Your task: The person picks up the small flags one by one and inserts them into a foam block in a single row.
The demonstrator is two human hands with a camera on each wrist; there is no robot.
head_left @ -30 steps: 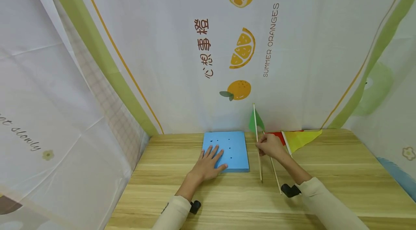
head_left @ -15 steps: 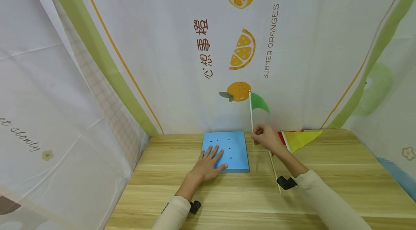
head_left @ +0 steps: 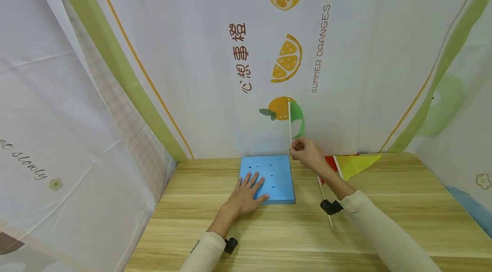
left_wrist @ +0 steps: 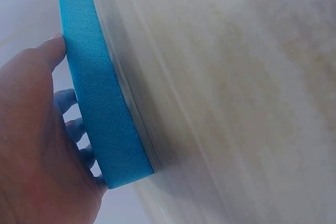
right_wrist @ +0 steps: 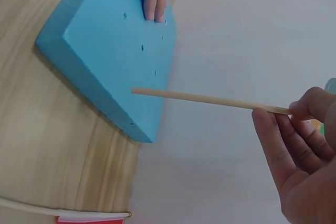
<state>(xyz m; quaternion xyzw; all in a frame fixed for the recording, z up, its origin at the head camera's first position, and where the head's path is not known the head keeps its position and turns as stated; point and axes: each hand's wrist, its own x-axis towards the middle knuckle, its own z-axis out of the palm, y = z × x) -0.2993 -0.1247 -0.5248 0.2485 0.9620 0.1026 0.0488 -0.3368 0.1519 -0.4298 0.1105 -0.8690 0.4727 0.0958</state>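
Note:
My left hand [head_left: 246,197] rests with spread fingers on the near left part of a blue foam block [head_left: 282,184], which has several small holes in its top. In the left wrist view the thumb lies along the upper edge of the block [left_wrist: 100,87]. Between thumb and fingertips, my right hand [head_left: 309,154] pinches the wooden stick of a small green flag [head_left: 297,112], held upright at the block's far right corner. The right wrist view shows the stick's bare lower end [right_wrist: 210,99] pointing toward the block's top; whether it touches I cannot tell.
To the right on the wooden table [head_left: 384,220] lie a yellow flag [head_left: 355,165] and a red flag [head_left: 330,163], partly hidden by the right arm. A printed white curtain [head_left: 192,71] rises behind the table's far edge.
My right hand has lifted the green flag off the table and carried it left, up to the block. The left hand stays put on the block.

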